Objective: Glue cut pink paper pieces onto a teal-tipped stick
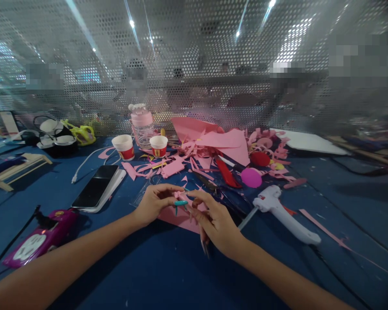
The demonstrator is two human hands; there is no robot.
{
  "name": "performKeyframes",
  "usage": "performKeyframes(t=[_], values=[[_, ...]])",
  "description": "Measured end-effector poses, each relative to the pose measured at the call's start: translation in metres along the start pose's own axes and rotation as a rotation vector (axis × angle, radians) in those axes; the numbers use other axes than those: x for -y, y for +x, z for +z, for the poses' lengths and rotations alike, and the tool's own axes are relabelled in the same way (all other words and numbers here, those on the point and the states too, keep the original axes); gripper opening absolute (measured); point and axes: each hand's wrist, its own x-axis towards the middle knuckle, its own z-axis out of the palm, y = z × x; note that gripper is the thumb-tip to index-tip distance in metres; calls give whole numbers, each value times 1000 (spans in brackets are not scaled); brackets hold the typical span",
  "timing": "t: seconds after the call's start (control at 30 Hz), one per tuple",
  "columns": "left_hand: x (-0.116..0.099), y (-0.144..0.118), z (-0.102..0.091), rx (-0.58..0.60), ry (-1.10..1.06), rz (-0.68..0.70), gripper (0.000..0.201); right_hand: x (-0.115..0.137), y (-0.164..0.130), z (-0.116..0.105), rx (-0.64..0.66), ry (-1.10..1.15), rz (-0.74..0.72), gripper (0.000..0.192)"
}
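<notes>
- In the head view, the left hand (157,202) pinches a small pink piece (179,195) between thumb and forefinger; that piece sits right at the fingertips, above the table.
- The right hand (218,217) meets it from the other side, its forefinger reaching to the piece; whether it grips or only steadies, I cannot tell.
- What looks like a long teal nail (181,203) crosses just below the piece and hides part of it, so tilting the left thumb aside would probably give a clearer sight.
- Under the grip lies a pink sheet (186,221); a light, even pinch seems best, since thin stock like this would crease easily.
- Just beyond the fingers, pink scraps (173,167) lie in a loose spread; keeping the piece raised should stop it mixing with them.
- To the right of the grip rests a pale glue gun (287,219), its clear stick (248,218) pointing toward the right wrist; keeping that elbow still avoids a knock.
</notes>
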Motion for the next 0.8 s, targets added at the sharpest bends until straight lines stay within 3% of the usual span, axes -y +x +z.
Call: performKeyframes(t=[0.33, 0.6, 0.8], values=[[1, 0, 0, 0, 32, -3, 26, 3, 1, -1, 2, -82, -30, 30], [3, 0, 0, -31, -62, -29, 25, 9, 2, -2, 18, -149, -94, 29], [1, -1, 2, -31, -146, -19, 21, 9, 2, 0, 16, -166, -55, 28]])
